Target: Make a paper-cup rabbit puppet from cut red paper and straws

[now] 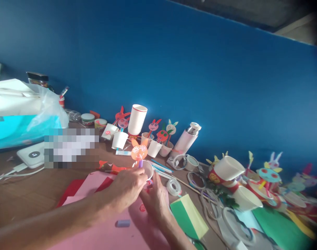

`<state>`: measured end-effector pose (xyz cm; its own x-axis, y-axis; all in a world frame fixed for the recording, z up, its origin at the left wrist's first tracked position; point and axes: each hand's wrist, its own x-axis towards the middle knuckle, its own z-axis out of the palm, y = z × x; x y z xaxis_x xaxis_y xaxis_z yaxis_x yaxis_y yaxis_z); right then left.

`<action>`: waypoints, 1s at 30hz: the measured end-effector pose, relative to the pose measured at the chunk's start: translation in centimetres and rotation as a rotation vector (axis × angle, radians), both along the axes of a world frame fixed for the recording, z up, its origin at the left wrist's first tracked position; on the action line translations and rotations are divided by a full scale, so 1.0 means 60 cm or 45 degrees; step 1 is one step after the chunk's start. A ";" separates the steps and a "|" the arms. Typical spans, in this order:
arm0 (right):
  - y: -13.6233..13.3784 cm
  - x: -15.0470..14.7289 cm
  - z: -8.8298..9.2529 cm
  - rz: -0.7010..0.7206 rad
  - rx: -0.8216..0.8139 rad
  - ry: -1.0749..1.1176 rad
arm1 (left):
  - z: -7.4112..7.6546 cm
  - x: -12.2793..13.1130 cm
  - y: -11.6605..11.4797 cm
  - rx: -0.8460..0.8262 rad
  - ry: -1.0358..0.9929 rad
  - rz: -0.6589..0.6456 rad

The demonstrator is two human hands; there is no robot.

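Observation:
A white paper cup [148, 169] is between my two hands above the pink paper. An orange paper rabbit face [139, 151] with drawn features stands up at its left rim on a purple stick [140, 164]. My left hand [133, 182] is closed at the cup's left side, fingers at the foot of the stick; whether they also pinch the stick is hidden. Around the cup's lower right side, the fingers of my right hand [155, 196] are closed. A small red paper piece [142, 207] and a purple piece [123, 223] lie on the pink paper [96, 229].
Finished-looking rabbit cups [155, 147], a cup stack [137, 119] and a thermos [186, 140] line the blue wall. Tape rolls [173, 187], green paper [183, 215] and more cups [245, 198] crowd the right. A power bank [32, 154] with cable lies left.

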<state>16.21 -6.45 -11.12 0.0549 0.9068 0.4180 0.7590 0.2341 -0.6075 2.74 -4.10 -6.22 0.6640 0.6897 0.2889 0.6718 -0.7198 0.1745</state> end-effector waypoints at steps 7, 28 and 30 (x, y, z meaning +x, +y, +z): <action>0.000 0.012 0.013 0.071 -0.102 0.119 | -0.010 -0.008 0.016 0.004 -0.065 -0.046; -0.004 0.001 0.021 0.220 -0.208 0.314 | 0.018 -0.014 0.031 -0.120 0.147 0.127; -0.003 0.002 0.019 0.206 -0.223 0.352 | 0.017 -0.013 0.030 -0.103 0.121 0.116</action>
<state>16.31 -6.62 -9.98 -0.0061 0.9694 0.2454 0.5223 0.2123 -0.8259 1.95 -2.30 -5.18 0.6191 0.7669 0.1691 0.7501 -0.6412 0.1621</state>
